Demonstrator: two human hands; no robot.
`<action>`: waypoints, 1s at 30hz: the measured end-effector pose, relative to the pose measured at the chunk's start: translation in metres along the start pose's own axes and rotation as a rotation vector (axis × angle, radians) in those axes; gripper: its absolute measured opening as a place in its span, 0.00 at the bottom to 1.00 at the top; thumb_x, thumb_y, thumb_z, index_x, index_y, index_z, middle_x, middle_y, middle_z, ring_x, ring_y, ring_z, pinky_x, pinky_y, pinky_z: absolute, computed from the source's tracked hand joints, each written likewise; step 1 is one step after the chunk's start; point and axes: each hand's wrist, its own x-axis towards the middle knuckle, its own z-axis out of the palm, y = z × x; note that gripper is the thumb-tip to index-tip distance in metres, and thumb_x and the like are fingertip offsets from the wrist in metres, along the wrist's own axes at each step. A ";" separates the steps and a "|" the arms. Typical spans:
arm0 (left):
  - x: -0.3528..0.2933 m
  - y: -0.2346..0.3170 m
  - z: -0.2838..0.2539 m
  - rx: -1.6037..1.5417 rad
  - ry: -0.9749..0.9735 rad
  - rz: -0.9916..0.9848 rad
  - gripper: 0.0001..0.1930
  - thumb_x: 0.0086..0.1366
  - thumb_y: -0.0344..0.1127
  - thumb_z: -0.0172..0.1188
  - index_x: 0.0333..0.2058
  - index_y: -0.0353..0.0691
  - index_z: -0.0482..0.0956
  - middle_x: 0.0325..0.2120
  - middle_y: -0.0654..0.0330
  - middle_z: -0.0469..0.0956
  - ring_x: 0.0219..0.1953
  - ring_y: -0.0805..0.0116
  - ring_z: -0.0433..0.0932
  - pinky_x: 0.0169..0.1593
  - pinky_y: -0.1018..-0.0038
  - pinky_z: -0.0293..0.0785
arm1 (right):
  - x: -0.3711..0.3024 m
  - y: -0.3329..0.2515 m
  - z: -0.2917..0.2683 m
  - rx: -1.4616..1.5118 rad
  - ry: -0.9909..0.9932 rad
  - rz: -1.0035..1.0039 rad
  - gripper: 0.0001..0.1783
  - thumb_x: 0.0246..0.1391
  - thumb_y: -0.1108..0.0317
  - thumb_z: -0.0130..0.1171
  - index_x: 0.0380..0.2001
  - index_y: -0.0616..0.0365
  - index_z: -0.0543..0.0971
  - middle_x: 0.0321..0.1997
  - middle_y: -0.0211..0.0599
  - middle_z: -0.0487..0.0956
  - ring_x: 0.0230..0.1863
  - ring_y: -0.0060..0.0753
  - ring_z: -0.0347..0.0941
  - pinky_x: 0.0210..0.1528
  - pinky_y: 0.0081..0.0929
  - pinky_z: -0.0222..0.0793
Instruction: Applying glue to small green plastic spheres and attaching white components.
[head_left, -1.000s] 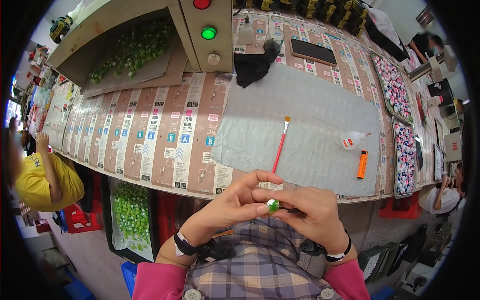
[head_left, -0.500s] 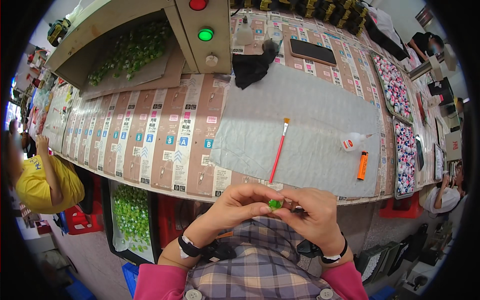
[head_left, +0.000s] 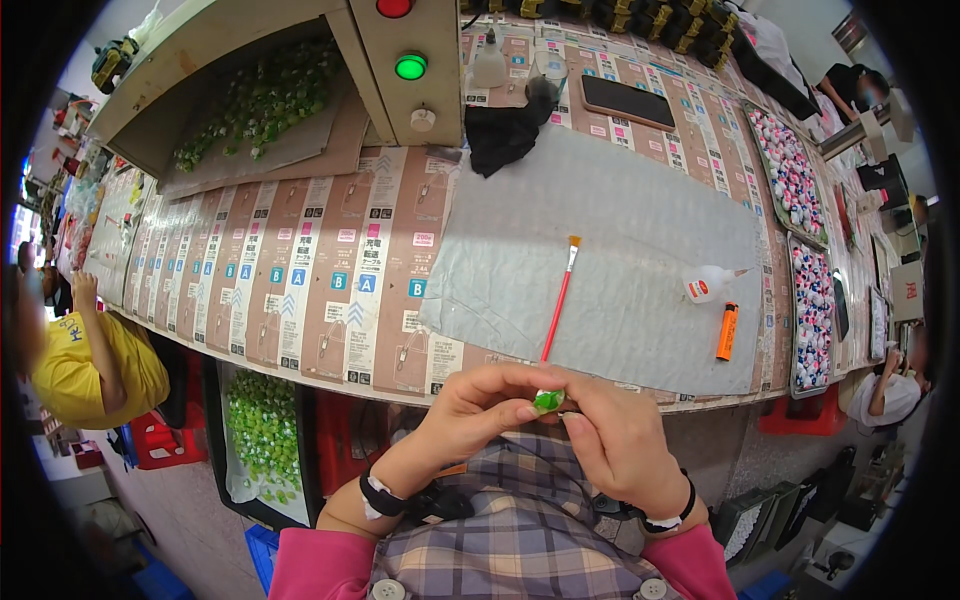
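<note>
While the left hand [head_left: 478, 408] pinches a green piece [head_left: 547, 401], right hand [head_left: 625, 435] with thumb farther out than before, its grip impossible to tell.

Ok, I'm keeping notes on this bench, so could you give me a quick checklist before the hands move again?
1. Small green piece held by left hand: ok, pinched at the thumb.
2. Right hand gripping it too: cannot tell, fingers overlap there.
3. Red-handled brush on grey sheet: ok.
4. Brush handle's near end clear of the fingers: cannot tell.
5. Phone off the sheet: ok, beyond its far edge.
</note>
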 end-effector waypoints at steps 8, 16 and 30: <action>-0.002 0.000 0.002 0.113 0.016 0.048 0.15 0.59 0.24 0.51 0.46 0.31 0.70 0.44 0.55 0.72 0.46 0.71 0.71 0.51 0.75 0.68 | 0.001 -0.006 -0.002 -0.155 -0.004 -0.028 0.22 0.46 0.71 0.52 0.47 0.65 0.70 0.20 0.35 0.71 0.19 0.31 0.69 0.21 0.25 0.64; -0.002 -0.001 0.002 0.138 0.029 0.053 0.15 0.59 0.23 0.51 0.46 0.31 0.70 0.43 0.55 0.72 0.45 0.71 0.71 0.50 0.76 0.68 | 0.002 -0.008 -0.003 -0.184 -0.016 -0.027 0.24 0.45 0.72 0.53 0.49 0.66 0.68 0.19 0.34 0.71 0.17 0.30 0.68 0.19 0.24 0.63; 0.000 0.000 0.008 0.252 0.116 0.088 0.14 0.57 0.29 0.57 0.42 0.30 0.74 0.38 0.54 0.75 0.40 0.71 0.74 0.44 0.77 0.71 | -0.001 -0.008 -0.010 -0.141 -0.094 -0.005 0.28 0.45 0.71 0.54 0.52 0.64 0.65 0.18 0.34 0.71 0.16 0.30 0.68 0.18 0.25 0.63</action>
